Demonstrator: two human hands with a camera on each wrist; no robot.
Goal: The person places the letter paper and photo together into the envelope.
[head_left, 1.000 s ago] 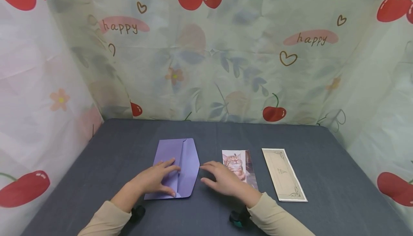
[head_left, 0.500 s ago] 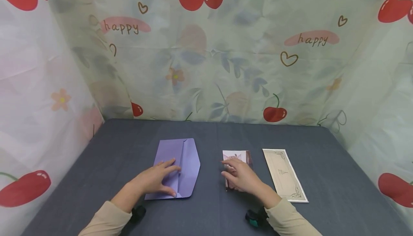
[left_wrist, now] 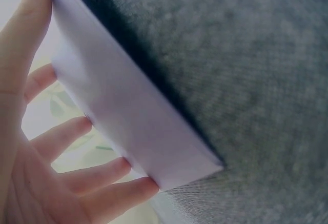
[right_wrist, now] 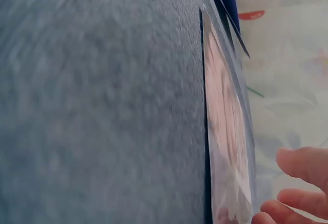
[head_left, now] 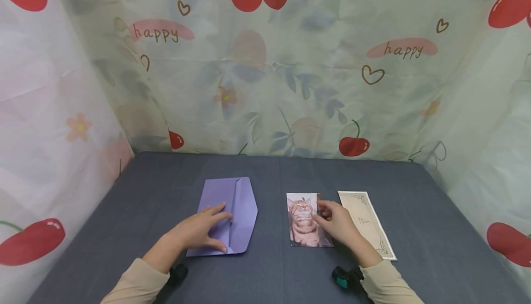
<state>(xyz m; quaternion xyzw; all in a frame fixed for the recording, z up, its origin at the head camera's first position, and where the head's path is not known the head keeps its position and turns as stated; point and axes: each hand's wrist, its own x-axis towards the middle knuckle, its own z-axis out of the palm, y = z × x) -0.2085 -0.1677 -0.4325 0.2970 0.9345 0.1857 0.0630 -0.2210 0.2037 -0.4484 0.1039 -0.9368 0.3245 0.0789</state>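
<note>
On the left half of the dark table (head_left: 269,271), my left hand (head_left: 197,232) lies across a purple envelope (head_left: 220,191), fingers spread and thumb reaching toward its near edge. That grip is loose: the fingers rest against the paper, not curled round it. The envelope's pointed flap (head_left: 244,216) lies unfolded on its right side. In the left wrist view, a dark shadow runs along the edge of the pale paper. To the right of the envelope, well apart from it, a photo of a cat (head_left: 303,221) lies face up on the table. My right hand (head_left: 338,223) is over its right side, fingers a little bent, thumb and fingertips apart with nothing between them, so this grip is released; whether a fingertip brushes the photo, I cannot tell. Just beyond that hand, a tan card (head_left: 367,225) with a pale border and scrollwork corners lies at a slant, partly covered by my wrist. I wear beige sleeves (head_left: 141,281), and behind the table hangs a cloth (head_left: 269,87) printed with cherries and flowers.
</note>
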